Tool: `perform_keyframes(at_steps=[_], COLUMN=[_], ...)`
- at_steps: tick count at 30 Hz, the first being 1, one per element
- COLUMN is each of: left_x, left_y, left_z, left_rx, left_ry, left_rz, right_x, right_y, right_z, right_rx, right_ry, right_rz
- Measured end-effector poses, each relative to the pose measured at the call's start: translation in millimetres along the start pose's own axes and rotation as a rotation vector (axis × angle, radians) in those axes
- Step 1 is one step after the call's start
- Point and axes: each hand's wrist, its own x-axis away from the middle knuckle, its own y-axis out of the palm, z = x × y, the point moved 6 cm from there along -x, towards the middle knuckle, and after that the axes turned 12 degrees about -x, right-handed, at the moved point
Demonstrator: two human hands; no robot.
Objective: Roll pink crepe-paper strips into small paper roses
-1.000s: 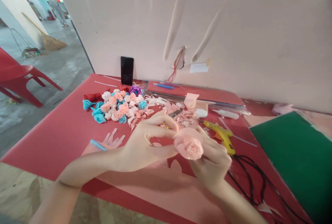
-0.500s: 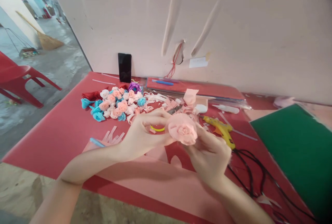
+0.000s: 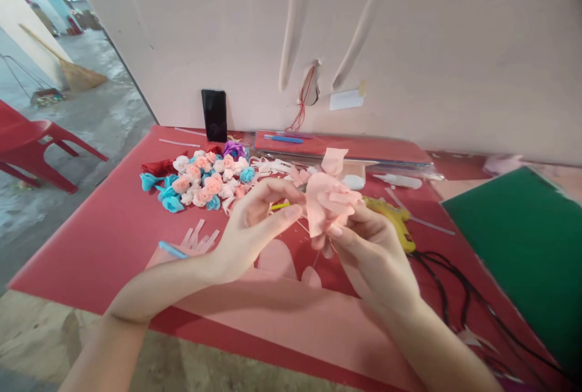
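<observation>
In the head view, my right hand (image 3: 364,240) pinches a pale pink paper rose (image 3: 331,201) from below, with thumb and fingers at its base. The rose is tilted sideways, and a broad petal flares out on its left. Just left of that petal, my left hand (image 3: 264,216) curves its thumb and forefinger, the tips close to the petal's edge; whether they touch it is unclear. A yellow scissors handle (image 3: 279,205) shows through the curved fingers. Beneath the hands lie cut pink petals (image 3: 276,259) and a long pink paper sheet (image 3: 273,304).
Finished paper roses (image 3: 200,180) are heaped at left on the red table (image 3: 91,234). A yellow glue gun (image 3: 402,228) with black cables lies right, beside a green board (image 3: 509,252). A phone (image 3: 214,116) leans on the back panel. A light-blue pen (image 3: 173,250) lies near paper strips.
The rose has turned from facing me to lying sideways, its outer petal now spread. My left fingers have drawn slightly back from it, while my right hand keeps hold underneath.
</observation>
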Motion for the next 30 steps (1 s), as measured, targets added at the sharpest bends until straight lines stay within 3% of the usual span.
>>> perform_keyframes(at_steps=[9,13,18,25,30], left_x=[5,5,4,4,3], left_y=[8.2,5.2,0.8,1.7,3.0], left_z=[11,9,4,3,4], left_rx=[-0.077,-0.116,-0.135,-0.081,-0.039], left_ry=[0.135,0.185,0.145,0.051,0.061], left_rz=[-0.036,0.019,0.085,0.072,0.048], right_x=[2,4,6,11,14], right_y=[13,15,18,16,16], right_z=[8,11,11,13,16], right_rx=[-0.239,-0.275,-0.324,-0.337,-0.328], right_ry=[0.175,0.216,0.202,0.246,0.275], right_rz=[-0.082,-0.064,-0.087,-0.114,-0.119])
